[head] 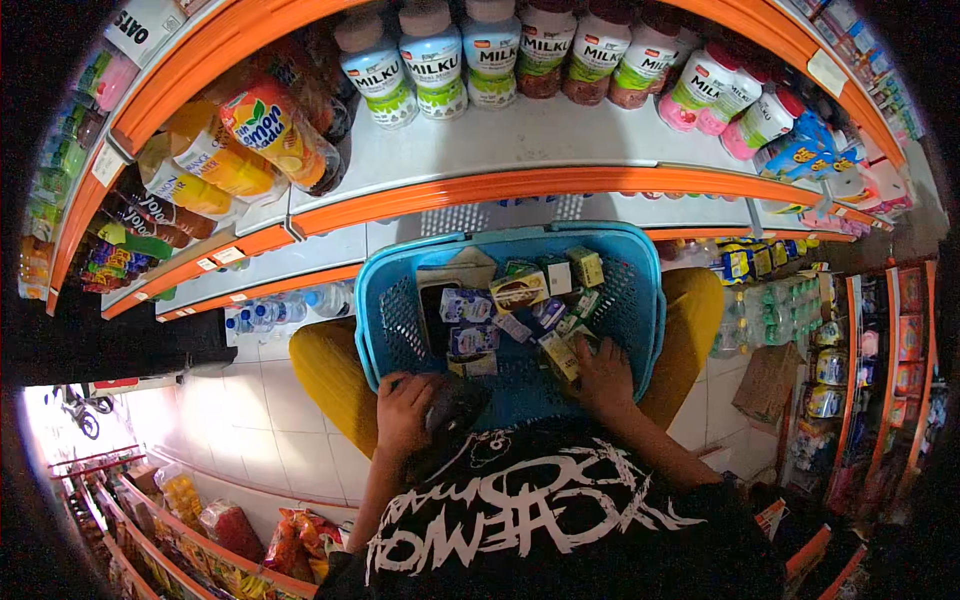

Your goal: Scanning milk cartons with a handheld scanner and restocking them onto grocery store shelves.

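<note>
A blue plastic shopping basket (510,244) sits between my knees, holding several small drink cartons. Inside it on the right, my right hand (606,376) has its fingers on a small yellow-and-white carton (559,357), partly covered by them. My left hand (405,414) is curled at the near left corner of the basket, beside a dark rounded thing (459,399) too dim to name; its grip is hidden. Purple-and-white cartons (474,339) lie left of centre, below a brown-and-cream carton (519,291). A greenish-yellow carton (586,267) rests at the far right.
Ahead, an orange-edged shelf (480,186) carries milk bottles (433,67) and bottled tea (281,135). Water bottles (289,309) stand on the lowest level. A cardboard box (766,384) is on the right, and snack packs (300,541) fill shelving behind on the left.
</note>
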Tool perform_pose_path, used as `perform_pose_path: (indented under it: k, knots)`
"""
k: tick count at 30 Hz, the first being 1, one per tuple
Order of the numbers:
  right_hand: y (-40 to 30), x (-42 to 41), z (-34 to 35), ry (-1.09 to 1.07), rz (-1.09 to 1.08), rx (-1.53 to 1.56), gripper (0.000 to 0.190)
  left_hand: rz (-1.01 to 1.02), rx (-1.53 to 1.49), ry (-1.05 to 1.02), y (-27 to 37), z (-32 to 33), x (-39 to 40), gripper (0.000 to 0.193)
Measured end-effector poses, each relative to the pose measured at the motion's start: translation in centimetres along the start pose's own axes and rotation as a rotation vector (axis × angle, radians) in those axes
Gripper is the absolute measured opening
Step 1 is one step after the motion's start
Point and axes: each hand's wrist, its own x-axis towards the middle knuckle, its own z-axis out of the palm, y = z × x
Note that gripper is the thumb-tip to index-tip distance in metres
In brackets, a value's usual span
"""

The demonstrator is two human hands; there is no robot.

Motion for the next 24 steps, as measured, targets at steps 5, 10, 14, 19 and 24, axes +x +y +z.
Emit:
perform_pose_path:
  k: [5, 10, 14, 19, 24]
  knots:
    - [-0.2, 0.8, -2.5, -0.129, 0.095, 0.188, 0.081, 0.014, -0.139, 0.028, 0.8, 0.0, 0.6, 0.043]
    - [0.2, 1.3, -4.6, -0.249, 0.049, 0.792, 0.073, -0.261, -0.799, 0.087, 2.3, 2.0, 0.9, 0.046]
    - [-0.7, 2.0, -7.0, -0.211, -0.103, 1.091, 0.064, -0.266, -1.007, -0.025, 3.3, -0.4, 2.1, 0.048]
    - [-1.2, 2.7, -7.8, -0.221, -0.182, 1.241, 0.060, -0.306, -1.040, -0.045, 2.9, -0.9, 1.4, 0.049]
    - [-2.2, 2.5, -8.1, -0.224, -0.354, 1.235, 0.059, -0.301, -1.364, 0.180, 2.6, -0.4, 3.1, 0.074]
